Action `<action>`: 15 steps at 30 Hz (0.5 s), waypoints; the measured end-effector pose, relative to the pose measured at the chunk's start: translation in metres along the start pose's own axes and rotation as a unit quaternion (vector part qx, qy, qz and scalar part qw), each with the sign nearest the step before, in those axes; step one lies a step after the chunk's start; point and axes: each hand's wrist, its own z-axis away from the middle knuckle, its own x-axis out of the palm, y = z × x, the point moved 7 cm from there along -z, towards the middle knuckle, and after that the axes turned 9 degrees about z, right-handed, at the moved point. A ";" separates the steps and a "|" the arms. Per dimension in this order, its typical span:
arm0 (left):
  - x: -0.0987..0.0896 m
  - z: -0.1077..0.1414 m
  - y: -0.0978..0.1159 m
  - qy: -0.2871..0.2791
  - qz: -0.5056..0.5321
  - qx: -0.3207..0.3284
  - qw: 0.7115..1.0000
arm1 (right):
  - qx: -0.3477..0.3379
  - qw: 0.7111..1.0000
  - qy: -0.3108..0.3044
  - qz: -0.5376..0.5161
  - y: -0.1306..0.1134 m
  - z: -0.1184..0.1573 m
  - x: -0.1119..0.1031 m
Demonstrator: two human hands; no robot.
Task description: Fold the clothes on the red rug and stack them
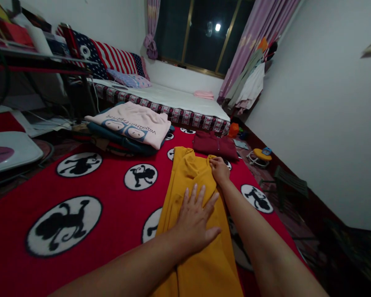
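A yellow garment [204, 264] lies lengthwise on a red blanket [111, 214] patterned with black figures in white circles. My left hand [195, 220] rests flat on its middle, fingers spread. At the garment's far right corner, my right hand [219, 170] pinches the yellow edge between thumb and fingers. Just beyond it lies a folded dark red garment [214, 145]. A pile of folded clothes with a pink top [132, 121] on it sits at the far left of the blanket.
A bed [173, 97] stands under the window. Along the right wall are a yellow stool [262, 154] and a dark folding stool [290, 181]. A cluttered desk [34, 53] and a white chair seat [12, 150] are at the left.
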 end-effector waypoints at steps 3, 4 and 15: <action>-0.007 -0.008 -0.013 0.012 0.061 -0.043 0.997 | -0.017 0.999 -0.021 0.019 -0.003 0.000 0.004; -0.010 -0.011 -0.019 0.021 0.082 -0.059 0.995 | -0.027 0.999 -0.028 0.022 -0.005 0.001 0.005; -0.019 -0.021 -0.042 0.064 0.173 -0.036 0.982 | -0.238 0.957 -0.067 -0.153 -0.029 0.138 -0.080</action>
